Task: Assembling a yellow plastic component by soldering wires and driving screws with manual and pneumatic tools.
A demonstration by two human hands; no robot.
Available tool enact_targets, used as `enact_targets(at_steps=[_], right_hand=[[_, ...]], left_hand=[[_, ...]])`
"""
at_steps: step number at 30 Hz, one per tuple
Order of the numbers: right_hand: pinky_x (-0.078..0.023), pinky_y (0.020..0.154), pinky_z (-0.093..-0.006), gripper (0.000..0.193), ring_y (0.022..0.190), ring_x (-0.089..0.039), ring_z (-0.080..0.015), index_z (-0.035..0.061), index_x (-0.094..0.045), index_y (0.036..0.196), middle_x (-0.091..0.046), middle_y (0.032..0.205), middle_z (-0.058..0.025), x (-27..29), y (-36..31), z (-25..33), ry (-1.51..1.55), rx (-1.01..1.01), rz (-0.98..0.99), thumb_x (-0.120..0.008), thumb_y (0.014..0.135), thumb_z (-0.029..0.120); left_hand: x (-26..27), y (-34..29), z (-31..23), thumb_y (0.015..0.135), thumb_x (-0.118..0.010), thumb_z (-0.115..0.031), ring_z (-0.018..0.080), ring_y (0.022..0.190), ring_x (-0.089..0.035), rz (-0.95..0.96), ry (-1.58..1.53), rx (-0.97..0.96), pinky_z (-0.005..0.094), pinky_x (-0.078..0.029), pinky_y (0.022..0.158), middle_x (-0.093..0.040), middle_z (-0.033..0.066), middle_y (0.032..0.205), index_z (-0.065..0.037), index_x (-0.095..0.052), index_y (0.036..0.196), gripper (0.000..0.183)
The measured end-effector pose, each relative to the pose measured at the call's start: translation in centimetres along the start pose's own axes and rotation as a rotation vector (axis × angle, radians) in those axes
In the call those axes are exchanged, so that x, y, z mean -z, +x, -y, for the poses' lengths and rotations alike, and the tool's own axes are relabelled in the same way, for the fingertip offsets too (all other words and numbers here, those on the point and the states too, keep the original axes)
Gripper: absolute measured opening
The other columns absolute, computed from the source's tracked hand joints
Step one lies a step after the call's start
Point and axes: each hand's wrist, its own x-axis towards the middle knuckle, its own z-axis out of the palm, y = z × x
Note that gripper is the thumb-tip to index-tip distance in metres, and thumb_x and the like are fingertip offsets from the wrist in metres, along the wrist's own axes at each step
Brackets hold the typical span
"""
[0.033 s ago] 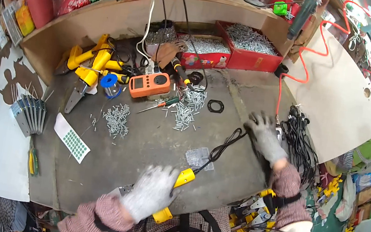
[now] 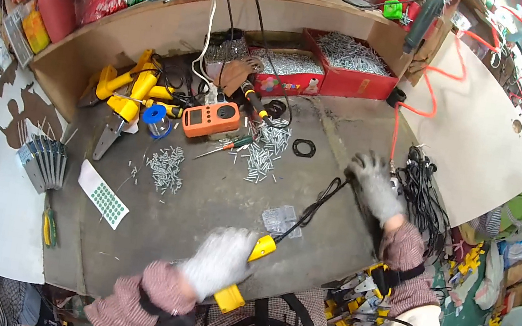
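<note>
My left hand, in a pale work glove and blurred, is closed around a yellow-handled tool at the table's near edge. Another yellow part of it shows below the palm. A black cord runs from the tool, doubled into a narrow loop, up to the thumb side of my right hand. That gloved hand lies palm down with its fingers spread, beside a bundle of black cords. What lies beneath its palm is hidden. Under the cord is a clear plastic piece.
Loose screws lie in heaps near an orange meter, a screwdriver and a solder spool. Red boxes of screws stand at the back. Yellow tools sit back left; an orange hose hangs at right.
My left hand has shifted slightly right with the yellow tool and is more blurred. The right hand stays nearly in place. The hanging orange hose has swung into a different curve.
</note>
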Motion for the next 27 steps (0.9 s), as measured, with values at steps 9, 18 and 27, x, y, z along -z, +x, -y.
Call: enact_targets(at_steps=[9, 18, 27], right_hand=[[-0.055, 0.089, -0.0444, 0.030, 0.108, -0.065, -0.0374, 0.0005, -0.061, 0.119, -0.065, 0.109, -0.0229, 13.4, 12.3, 16.1, 1.429, 0.241, -0.012, -0.061, 0.093, 0.017], [-0.055, 0.087, -0.0468, 0.026, 0.098, -0.067, -0.0411, -0.0001, -0.066, 0.100, -0.067, 0.098, -0.0244, 4.0, 10.8, 13.3, 0.939, -0.145, 0.221, -0.062, 0.093, 0.025], [-0.054, 0.079, -0.0510, 0.026, 0.092, -0.066, -0.0442, -0.0035, -0.062, 0.098, -0.065, 0.095, -0.0277, 1.1, 9.7, 13.9, 0.863, -0.240, 0.280, -0.063, 0.090, 0.021]], left_hand=[[-0.7, -9.6, 4.4, 0.103, -0.049, -0.052, 0.0208, 0.083, -0.072, -0.567, -1.593, 0.801, 0.0306, -0.060, 0.069, -0.072, 0.0135, 0.097, -0.001, -0.059, 0.123, 0.055], [2.7, -6.1, 1.7, 0.097, -0.068, -0.024, 0.0146, 0.087, -0.067, -0.175, -1.015, 0.428, 0.0323, -0.054, 0.082, -0.070, 0.0061, 0.094, 0.001, -0.067, 0.113, 0.030], [1.6, 11.4, 7.1, 0.088, -0.062, -0.011, 0.0379, 0.100, -0.066, -0.055, 0.156, 0.117, 0.0467, -0.054, 0.086, -0.064, 0.0237, 0.106, 0.003, -0.061, 0.107, 0.023]])
